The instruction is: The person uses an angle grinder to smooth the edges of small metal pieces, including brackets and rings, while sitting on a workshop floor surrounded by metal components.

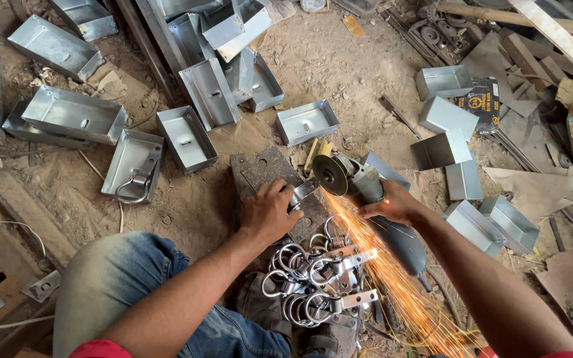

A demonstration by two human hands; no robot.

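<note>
My right hand [392, 204] grips a grey angle grinder [369, 189] whose dark disc [330, 174] touches a small bent metal piece [302, 194]. Orange sparks [379, 265] spray down toward me. My left hand [270, 211] presses that piece onto a flat rusty steel plate [263, 169] lying on the sandy ground. Just below the hands lies a heap of shiny metal rings with flat tabs [316, 282].
Several open galvanised sheet-metal boxes [74, 114] lie scattered on the dirt to the left, behind [306, 121] and to the right [509, 222]. Scrap wood and metal pile up at the far right [538, 59]. My knee in jeans [114, 272] is at lower left.
</note>
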